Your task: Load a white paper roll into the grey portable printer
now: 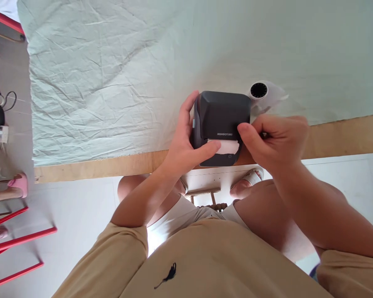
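Note:
A dark label printer is held near the table's front edge, with a strip of white paper coming out of its slot. My left hand grips the printer's left side, its thumb lying over the left end of the paper. At the printer's right side is my right hand, fingers curled and thumb tip against the printer's lower right edge. Whatever those curled fingers hold, if anything, is hidden. Just beyond the right hand, a white rounded device with a black round face rests on the cloth.
A wrinkled pale green cloth covers the table, whose wooden edge shows in front. Red metal legs, cables and another person's foot in a pink slipper are at the far left. My knees are below the table edge.

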{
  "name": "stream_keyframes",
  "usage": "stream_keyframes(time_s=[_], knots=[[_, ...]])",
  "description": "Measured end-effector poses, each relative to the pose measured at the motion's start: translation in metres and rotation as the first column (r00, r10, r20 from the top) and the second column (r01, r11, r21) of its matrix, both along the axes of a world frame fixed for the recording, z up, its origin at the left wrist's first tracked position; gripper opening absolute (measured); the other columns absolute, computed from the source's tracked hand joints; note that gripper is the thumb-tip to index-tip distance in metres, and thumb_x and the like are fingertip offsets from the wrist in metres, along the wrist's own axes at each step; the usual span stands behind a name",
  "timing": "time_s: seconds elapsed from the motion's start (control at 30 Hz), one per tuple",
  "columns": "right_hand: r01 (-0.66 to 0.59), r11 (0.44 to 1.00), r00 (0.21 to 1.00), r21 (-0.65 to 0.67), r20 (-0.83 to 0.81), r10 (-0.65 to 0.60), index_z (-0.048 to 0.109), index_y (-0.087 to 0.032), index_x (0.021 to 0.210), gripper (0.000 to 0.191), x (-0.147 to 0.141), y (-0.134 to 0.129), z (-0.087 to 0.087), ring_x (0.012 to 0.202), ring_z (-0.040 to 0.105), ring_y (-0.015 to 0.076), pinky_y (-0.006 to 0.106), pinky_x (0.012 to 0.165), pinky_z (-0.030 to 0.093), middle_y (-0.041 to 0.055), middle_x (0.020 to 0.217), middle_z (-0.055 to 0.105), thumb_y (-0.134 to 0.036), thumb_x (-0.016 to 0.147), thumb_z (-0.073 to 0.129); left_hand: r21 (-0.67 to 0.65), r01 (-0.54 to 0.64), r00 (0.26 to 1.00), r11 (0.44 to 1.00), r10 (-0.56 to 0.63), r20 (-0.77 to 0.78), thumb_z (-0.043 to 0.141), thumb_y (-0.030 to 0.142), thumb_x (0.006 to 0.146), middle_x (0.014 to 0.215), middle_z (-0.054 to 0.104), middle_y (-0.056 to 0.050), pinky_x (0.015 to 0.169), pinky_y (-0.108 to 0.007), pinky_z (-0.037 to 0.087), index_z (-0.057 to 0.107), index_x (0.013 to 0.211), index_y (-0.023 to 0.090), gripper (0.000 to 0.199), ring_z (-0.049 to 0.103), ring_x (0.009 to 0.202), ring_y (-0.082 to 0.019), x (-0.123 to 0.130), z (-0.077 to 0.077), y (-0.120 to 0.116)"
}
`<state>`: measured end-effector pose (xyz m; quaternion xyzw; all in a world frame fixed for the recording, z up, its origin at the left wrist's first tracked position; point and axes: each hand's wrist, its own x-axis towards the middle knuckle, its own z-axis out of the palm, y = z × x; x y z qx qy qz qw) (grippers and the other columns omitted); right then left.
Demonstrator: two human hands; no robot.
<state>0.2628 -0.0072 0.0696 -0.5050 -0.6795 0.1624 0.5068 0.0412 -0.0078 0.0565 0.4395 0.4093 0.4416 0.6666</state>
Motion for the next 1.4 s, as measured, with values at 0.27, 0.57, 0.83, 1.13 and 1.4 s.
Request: stream_keyframes(time_s=[0.27, 0.57, 0.83, 1.13, 1.4], knots=[[-0.168, 0.946, 0.986, -0.278, -0.051, 0.16, 0.041, -0.023, 0.055, 0.082, 0.011, -0.001, -0.002, 0.049, 0.024, 0.0083, 0.035, 0.044, 0.014, -0.0051, 0.048, 0.027, -0.061, 0.108, 0.09, -0.064, -0.024, 0.999, 0.998, 0.022, -0.023, 0.098, 0.07, 0.097, 0.133, 0.087, -0.008, 0.103, -0.047, 0.074, 0.078, 0.142, 0.034, 0.062, 0.086, 0.129, -0.036, 0.003, 0.008, -0.001], [-0.192, 0.943, 0.981, -0.273, -0.095, 0.172, 0.039, -0.025, 0.056, 0.081, 0.004, 0.007, -0.001, 0.049, 0.022, 0.0098, 0.037, 0.044, 0.015, -0.0051, 0.049, 0.028, -0.067, 0.105, 0.089, 0.057, -0.009, 0.998, 0.998, 0.005, 0.063, 0.084, 0.06, 0.111, 0.153, 0.085, -0.004, 0.127, -0.049, 0.067, 0.076, 0.157, 0.039, 0.051, 0.08, 0.149, -0.034, 0.001, -0.002, -0.001], [-0.209, 0.931, 0.978, -0.3, -0.086, 0.192, 0.038, -0.025, 0.062, 0.07, 0.004, 0.004, 0.001, 0.051, 0.025, 0.01, 0.034, 0.049, 0.018, -0.0051, 0.053, 0.031, -0.06, 0.111, 0.074, -0.037, -0.135, 0.981, 0.99, 0.139, 0.132, 0.078, 0.069, 0.11, 0.136, 0.092, -0.005, 0.128, -0.048, 0.071, 0.083, 0.132, 0.034, 0.042, 0.072, 0.165, -0.036, 0.012, 0.004, 0.005], [-0.22, 0.919, 0.974, -0.328, -0.016, 0.228, 0.046, -0.028, 0.077, 0.045, 0.007, 0.005, -0.003, 0.05, 0.037, 0.0109, 0.031, 0.051, 0.03, -0.0078, 0.057, 0.046, -0.044, 0.098, 0.082, -0.209, -0.314, 0.935, 0.926, 0.34, 0.104, 0.063, 0.045, 0.124, 0.078, 0.079, -0.002, 0.115, -0.041, 0.075, 0.083, 0.09, 0.026, 0.044, 0.092, 0.116, -0.027, 0.024, 0.016, 0.008], [-0.08, 0.997, 0.997, 0.023, 0.022, 0.08, 0.06, -0.034, 0.12, 0.026, -0.001, -0.004, -0.023, 0.047, 0.043, 0.0112, 0.03, 0.051, 0.038, -0.0132, 0.066, 0.06, -0.045, 0.108, 0.081, -0.146, -0.383, 0.913, 0.912, 0.397, 0.089, 0.065, 0.035, 0.125, 0.073, 0.069, 0.004, 0.072, -0.026, 0.067, 0.073, 0.081, 0.024, 0.046, 0.072, 0.069, -0.013, 0.02, 0.008, 0.009]])
